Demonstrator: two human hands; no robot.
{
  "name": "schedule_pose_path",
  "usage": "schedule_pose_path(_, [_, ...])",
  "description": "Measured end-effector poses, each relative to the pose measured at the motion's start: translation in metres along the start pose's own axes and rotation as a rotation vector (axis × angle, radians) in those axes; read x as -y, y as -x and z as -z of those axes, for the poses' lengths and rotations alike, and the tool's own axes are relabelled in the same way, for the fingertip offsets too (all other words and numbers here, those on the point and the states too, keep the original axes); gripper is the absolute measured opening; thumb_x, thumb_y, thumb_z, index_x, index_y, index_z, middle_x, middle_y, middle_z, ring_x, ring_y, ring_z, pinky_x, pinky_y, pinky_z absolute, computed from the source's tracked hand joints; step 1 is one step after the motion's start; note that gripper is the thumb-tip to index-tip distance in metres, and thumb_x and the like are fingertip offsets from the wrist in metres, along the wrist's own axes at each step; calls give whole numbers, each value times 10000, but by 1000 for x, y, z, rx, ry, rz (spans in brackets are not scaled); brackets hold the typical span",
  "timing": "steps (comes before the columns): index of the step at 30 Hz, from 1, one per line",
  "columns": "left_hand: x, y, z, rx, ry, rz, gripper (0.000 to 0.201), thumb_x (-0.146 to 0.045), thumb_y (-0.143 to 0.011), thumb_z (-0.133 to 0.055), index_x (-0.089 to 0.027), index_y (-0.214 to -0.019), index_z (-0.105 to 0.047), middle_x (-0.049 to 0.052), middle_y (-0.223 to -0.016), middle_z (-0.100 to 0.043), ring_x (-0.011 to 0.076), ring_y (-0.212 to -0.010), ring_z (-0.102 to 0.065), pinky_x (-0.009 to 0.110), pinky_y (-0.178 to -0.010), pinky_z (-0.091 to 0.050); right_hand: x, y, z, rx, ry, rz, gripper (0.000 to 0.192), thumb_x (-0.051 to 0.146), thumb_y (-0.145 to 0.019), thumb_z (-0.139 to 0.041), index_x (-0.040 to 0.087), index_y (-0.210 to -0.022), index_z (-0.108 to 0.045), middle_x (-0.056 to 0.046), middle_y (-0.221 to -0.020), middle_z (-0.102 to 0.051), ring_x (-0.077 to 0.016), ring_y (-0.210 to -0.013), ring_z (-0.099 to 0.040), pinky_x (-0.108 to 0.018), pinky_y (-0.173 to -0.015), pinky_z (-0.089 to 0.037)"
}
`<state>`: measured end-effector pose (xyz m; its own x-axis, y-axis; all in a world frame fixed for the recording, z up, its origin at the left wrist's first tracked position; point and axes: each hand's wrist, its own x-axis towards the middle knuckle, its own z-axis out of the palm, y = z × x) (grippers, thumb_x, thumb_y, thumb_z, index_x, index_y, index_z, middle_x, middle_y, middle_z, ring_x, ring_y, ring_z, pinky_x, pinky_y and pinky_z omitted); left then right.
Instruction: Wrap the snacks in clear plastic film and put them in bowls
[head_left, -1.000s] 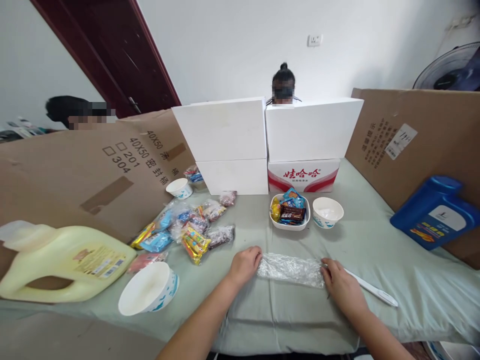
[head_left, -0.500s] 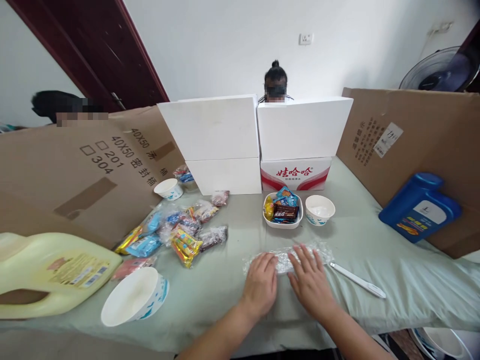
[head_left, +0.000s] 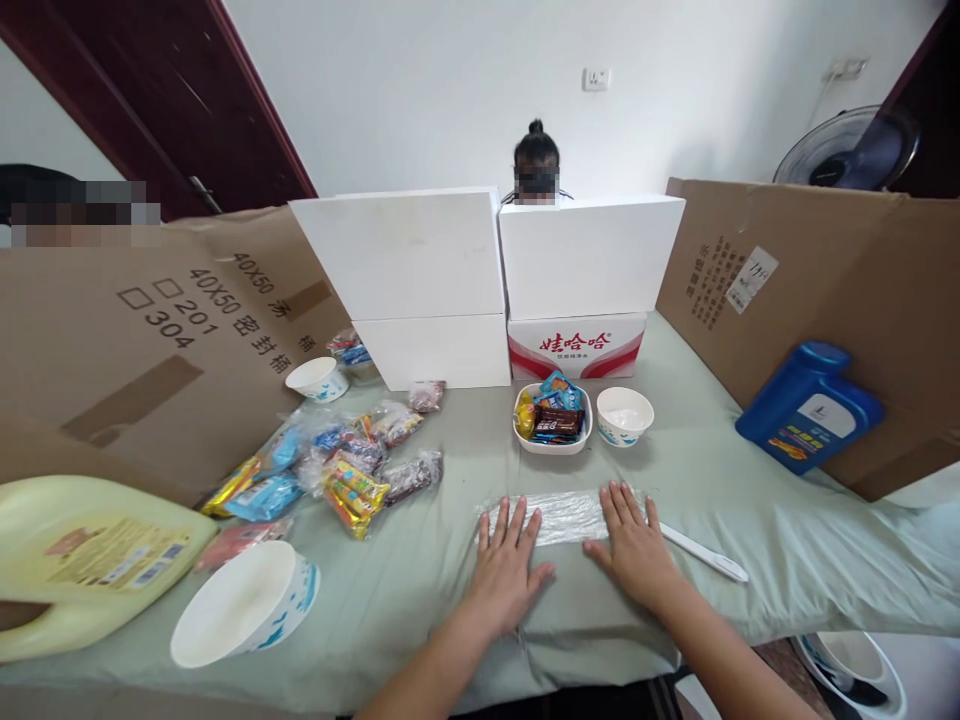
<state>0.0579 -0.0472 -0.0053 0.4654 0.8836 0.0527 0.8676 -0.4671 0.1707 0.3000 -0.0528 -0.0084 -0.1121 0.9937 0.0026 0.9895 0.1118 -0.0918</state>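
Note:
A flat strip of clear plastic film point(head_left: 566, 518) lies on the green cloth in front of me. My left hand point(head_left: 506, 560) rests on its left end, fingers spread. On the right end lies my right hand point(head_left: 634, 545), palm down, fingers stretched out. A white utility knife point(head_left: 709, 555) is just right of my right hand, its left end near the fingers. Beyond the film stand a square white dish point(head_left: 553, 440) of wrapped snacks point(head_left: 556, 420) and a paper bowl point(head_left: 625, 418) with something clear inside.
Bagged snacks point(head_left: 352, 490) are piled to the left, beside a large paper bowl point(head_left: 247, 610) and a yellow jug point(head_left: 97, 560). A blue bottle point(head_left: 814, 408) leans at the right. White boxes point(head_left: 412, 260) and cardboard panels point(head_left: 187, 330) wall the table. Two people are behind them.
My hands have moved apart to the two ends of the film, and the left fingers have spread. The film now lies smoother. The view has shifted slightly to the right.

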Motion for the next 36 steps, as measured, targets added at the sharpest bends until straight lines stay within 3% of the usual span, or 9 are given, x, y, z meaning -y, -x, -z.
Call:
schedule_pose_path(5, [28, 0, 9, -115, 7, -99, 392, -239, -937, -459, -212, -1324, -513, 97, -1453, -432, 300, -1362, -335, 513, -1087, -310, -8, 64, -17, -199, 47, 206, 745, 614, -814, -527, 205, -1425, -410, -141, -1486, -387, -354, -1328, -373, -553, -1041, -246])
schedule_pose_path(11, [-17, -9, 21, -190, 16, 105, 221, -282, -884, -560, -179, -1054, -656, 93, -978, -620, 274, -941, -564, 432, -822, -488, -24, 105, -14, -427, 0, 369, 370, 251, -823, -551, 277, -1190, -596, -58, -1199, -635, -227, -1036, -579, -376, -921, -366])
schedule_pose_path(14, [-36, -17, 16, -152, 37, 55, 336, -354, -835, -642, -177, -1121, -635, 109, -1080, -617, 310, -1026, -543, 480, -884, -464, -32, 110, 0, -500, -51, 453, 344, 113, -747, -492, 272, -1013, -644, -43, -1139, -649, -223, -1039, -582, -384, -939, -363])
schedule_pose_path(18, [-32, -19, 7, -111, 92, -148, 405, -365, -891, -588, -249, -1276, -543, 68, -1344, -539, 307, -1242, -451, 531, -1045, -341, -39, 113, 27, -601, -173, 525, 254, 121, -751, -483, 268, -892, -635, -40, -1125, -660, -244, -1162, -545, -395, -975, -382])
schedule_pose_path(21, [-22, -13, 6, -55, 129, -341, 424, -368, -940, -508, -287, -1354, -461, 30, -1424, -482, 275, -1343, -365, 535, -1110, -247, -35, 109, 53, -504, -379, 556, 193, 130, -780, -504, 260, -875, -610, -47, -1067, -678, -246, -1183, -552, -385, -981, -426])
schedule_pose_path(24, [-19, -7, 11, -62, 160, -459, 422, -325, -947, -475, -283, -1366, -445, 25, -1444, -459, 264, -1382, -306, 530, -1133, -188, -23, 94, 75, -266, -670, 580, 156, 169, -861, -503, 249, -960, -593, -47, -971, -692, -212, -1059, -624, -388, -1001, -439])
schedule_pose_path(29, [-19, -1, 15, -133, 261, -442, 367, -190, -867, -487, -255, -1216, -580, 56, -1251, -597, 240, -1193, -474, 439, -1039, -335, 8, 38, 86, 41, -1000, 364, 227, 358, -956, -415, 217, -936, -592, -23, -768, -656, -147, -712, -636, -262, -692, -514])
schedule_pose_path(33, [-16, -3, 11, -99, 322, -450, 350, -134, -762, -541, -258, -1075, -638, 31, -1096, -661, 237, -1084, -514, 398, -955, -393, 29, -20, 64, 182, -850, 248, 249, 347, -943, -385, 202, -953, -586, 23, -671, -621, -121, -560, -577, -232, -570, -454])
schedule_pose_path(36, [-15, -5, 6, -111, 350, -438, 372, -93, -719, -531, -240, -1041, -644, 28, -1056, -672, 231, -1058, -525, 384, -929, -408, 41, -48, 42, 148, -644, 196, 205, 279, -907, -419, 205, -914, -610, 7, -745, -664, -141, -673, -608, -238, -632, -429])
